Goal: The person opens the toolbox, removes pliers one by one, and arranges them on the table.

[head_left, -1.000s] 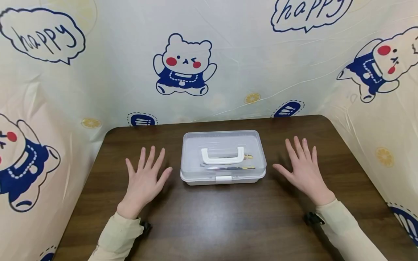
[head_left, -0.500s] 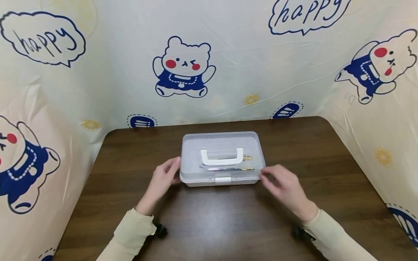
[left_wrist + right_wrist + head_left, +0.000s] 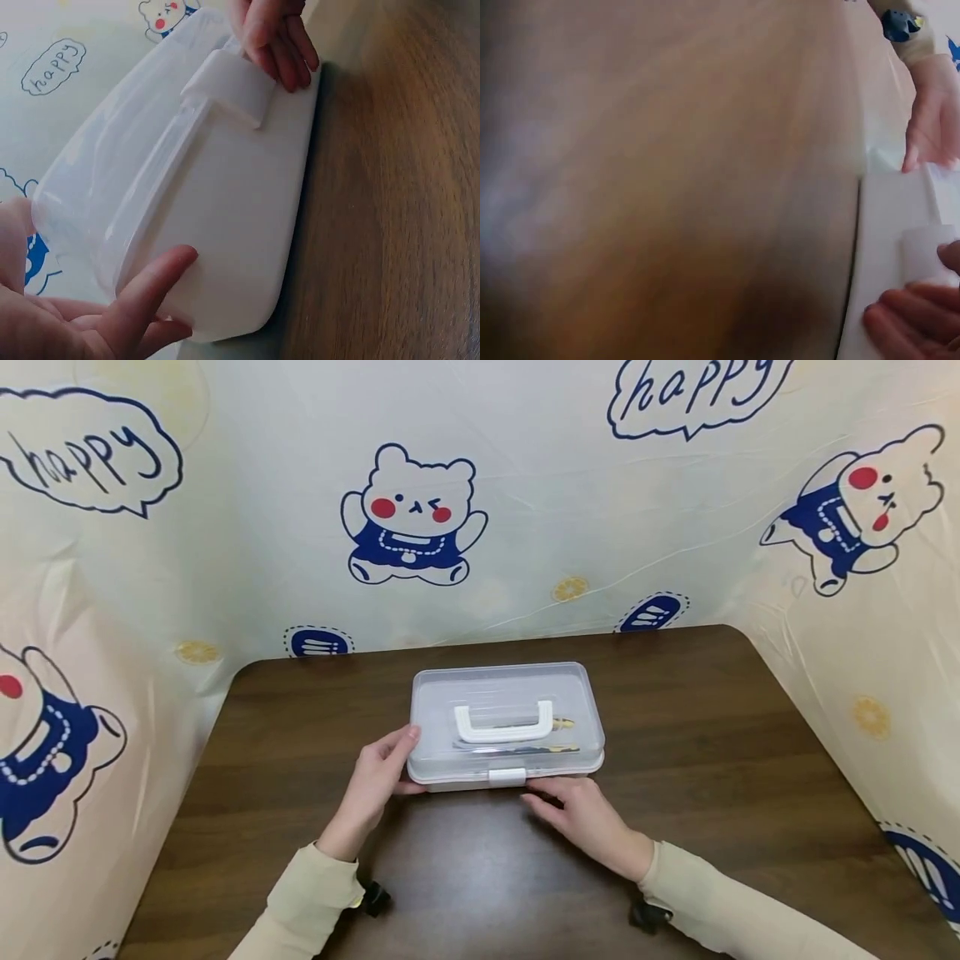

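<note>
A white storage box (image 3: 435, 693) with a clear lid sits closed on the brown table (image 3: 480, 885). On its lid is a white carry handle (image 3: 504, 734), and a white latch (image 3: 507, 777) is at the front middle. Slim items with yellow and dark parts show through the lid. My left hand (image 3: 372, 777) holds the box's left front corner, thumb on the front wall in the left wrist view. Just right of the latch, my right hand (image 3: 588, 822) has its loosely bent fingers (image 3: 286, 64) at the front wall; firm contact cannot be told.
A light curtain (image 3: 300, 527) printed with bears and "happy" bubbles surrounds the table at the back and sides. Dark devices sit on both wrists, below the cream sleeves (image 3: 307, 893).
Both hands came in from flat, spread poses beside the box. The left one took hold of the left corner; the right one went to the right corner, then slid left to the latch.
</note>
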The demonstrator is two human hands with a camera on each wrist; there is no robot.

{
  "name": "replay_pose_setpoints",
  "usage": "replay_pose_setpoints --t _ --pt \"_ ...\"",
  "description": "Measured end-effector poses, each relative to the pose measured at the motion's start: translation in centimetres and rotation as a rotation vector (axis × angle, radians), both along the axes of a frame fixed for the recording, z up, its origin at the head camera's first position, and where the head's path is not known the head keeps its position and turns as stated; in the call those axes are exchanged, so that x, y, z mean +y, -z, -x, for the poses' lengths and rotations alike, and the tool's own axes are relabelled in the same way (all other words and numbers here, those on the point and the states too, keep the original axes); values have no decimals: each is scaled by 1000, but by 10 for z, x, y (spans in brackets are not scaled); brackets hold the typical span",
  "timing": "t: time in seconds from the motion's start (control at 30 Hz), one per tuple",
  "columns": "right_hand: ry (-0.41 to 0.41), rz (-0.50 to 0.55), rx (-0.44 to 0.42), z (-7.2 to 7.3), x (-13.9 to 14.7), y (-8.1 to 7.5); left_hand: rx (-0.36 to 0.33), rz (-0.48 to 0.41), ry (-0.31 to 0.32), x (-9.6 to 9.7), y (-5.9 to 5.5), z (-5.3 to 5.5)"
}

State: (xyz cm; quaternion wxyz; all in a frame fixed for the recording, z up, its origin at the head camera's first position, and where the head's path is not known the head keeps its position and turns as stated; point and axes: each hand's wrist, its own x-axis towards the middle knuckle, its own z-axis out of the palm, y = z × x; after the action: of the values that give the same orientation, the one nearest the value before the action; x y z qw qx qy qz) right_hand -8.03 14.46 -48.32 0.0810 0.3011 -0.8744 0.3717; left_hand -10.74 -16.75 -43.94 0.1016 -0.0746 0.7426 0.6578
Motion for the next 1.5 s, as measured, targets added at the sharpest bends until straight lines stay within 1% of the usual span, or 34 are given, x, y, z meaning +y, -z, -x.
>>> replay_pose_setpoints --t 0.13,0.23,0.4,0.47,0.5,0.57,0.7,0.73,0.77,0.83,0.93,1.03,1.37,1.43,1.5 --pt "32 35 -138 3 -5 -5 4 -9 -41 3 0 -2" --pt "44 45 -217 5 -6 -9 6 -15 -57 5 0 -3" --pt "85 52 -284 8 -8 -11 9 -21 -65 7 0 -3" --pt "103 73 -337 10 -8 -10 14 -17 -62 7 0 -2" --pt "105 105 -389 11 -9 -9 16 -11 -59 7 -1 -2" --pt "93 207 -537 12 -10 -7 21 1 -50 7 -1 -1" --pt "72 503 -909 13 -13 -4 15 17 -30 6 -2 0" --pt "76 562 -982 12 -12 -5 13 17 -26 6 -2 1" --pt "80 615 -1043 12 -13 -5 12 17 -21 6 -3 1" --pt "89 701 -1118 12 -13 -6 10 24 -10 5 -3 2" --pt "99 765 -1153 14 -14 -6 11 28 -2 5 -4 3" --pt "123 776 -1149 16 -16 -5 9 33 5 4 -6 4" --pt "195 703 -1115 15 -21 -5 1 26 14 2 -6 6" --pt "195 675 -1114 15 -22 -7 2 23 19 2 -6 5" --pt "173 648 -1129 15 -22 -10 0 23 19 1 -6 5"
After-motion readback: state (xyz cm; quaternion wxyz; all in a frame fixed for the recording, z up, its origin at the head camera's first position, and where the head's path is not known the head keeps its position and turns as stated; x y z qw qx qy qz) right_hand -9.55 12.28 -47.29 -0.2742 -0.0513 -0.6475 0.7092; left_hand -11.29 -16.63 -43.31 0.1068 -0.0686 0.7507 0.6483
